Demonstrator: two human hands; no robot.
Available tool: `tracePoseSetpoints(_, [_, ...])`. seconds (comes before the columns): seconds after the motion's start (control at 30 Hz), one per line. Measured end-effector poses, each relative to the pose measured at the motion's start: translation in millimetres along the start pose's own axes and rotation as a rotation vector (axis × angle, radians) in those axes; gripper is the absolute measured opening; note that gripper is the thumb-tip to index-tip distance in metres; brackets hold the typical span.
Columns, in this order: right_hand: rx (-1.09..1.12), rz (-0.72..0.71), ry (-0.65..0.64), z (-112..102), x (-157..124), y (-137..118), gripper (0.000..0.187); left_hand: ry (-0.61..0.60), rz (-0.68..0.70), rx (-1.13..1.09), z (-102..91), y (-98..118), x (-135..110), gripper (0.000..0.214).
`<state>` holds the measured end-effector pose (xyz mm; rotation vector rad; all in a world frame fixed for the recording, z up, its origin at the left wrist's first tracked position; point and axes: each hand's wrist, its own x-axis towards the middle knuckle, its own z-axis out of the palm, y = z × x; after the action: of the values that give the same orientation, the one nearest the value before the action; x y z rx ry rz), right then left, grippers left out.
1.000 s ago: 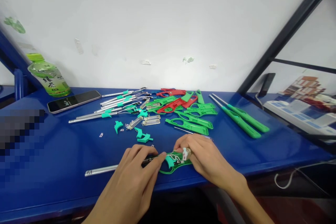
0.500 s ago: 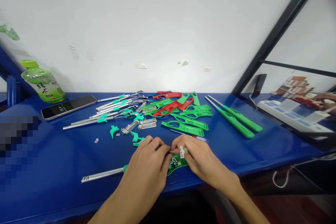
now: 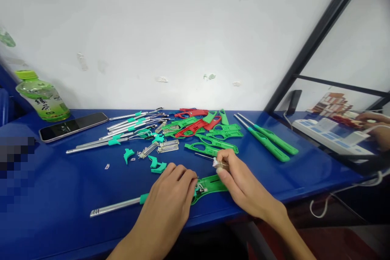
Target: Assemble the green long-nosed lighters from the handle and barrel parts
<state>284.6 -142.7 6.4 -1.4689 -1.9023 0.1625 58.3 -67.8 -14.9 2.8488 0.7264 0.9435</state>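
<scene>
A green lighter shell (image 3: 211, 184) with a long metal tube (image 3: 117, 206) lies near the front edge of the blue table (image 3: 61, 187). My left hand (image 3: 172, 197) presses down on it where tube and shell meet, fingers curled over the joint. My right hand (image 3: 240, 183) is lifted just above the shell's right part and pinches a small white and clear part (image 3: 218, 165) between thumb and fingertips. Small wires and a teal trigger show inside the shell beside my left fingers.
Behind lie green and red shells (image 3: 207, 130), metal tubes with teal fittings (image 3: 128, 130), loose teal triggers (image 3: 157, 165), two finished green lighters (image 3: 268, 142), a phone (image 3: 73, 126) and a green bottle (image 3: 41, 97). Another person's hands (image 3: 376, 128) work at right behind a black frame.
My right hand has lifted the small white part up and to the right, off the shell. My left hand stays pressed on the tube joint. The view has shifted slightly.
</scene>
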Motion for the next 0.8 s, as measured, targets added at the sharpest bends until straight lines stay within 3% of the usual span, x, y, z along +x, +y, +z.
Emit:
tracePoseSetpoints(0.1, [0.014, -0.017, -0.018, 1.1, 2.8, 0.3, 0.009, 0.012, 0.001, -0.011, 1.9, -1.0, -0.8, 0.033])
tracePoseSetpoints(0.27, [0.043, -0.078, -0.044, 3.2, 7.0, 4.3, 0.002, 0.024, -0.02, -0.034, 3.7, -1.6, -0.2, 0.03])
tracePoseSetpoints(0.8, [0.071, -0.131, 0.006, 3.3, 6.9, 9.7, 0.01, 0.004, -0.043, -0.091, 3.4, -2.0, -1.2, 0.025])
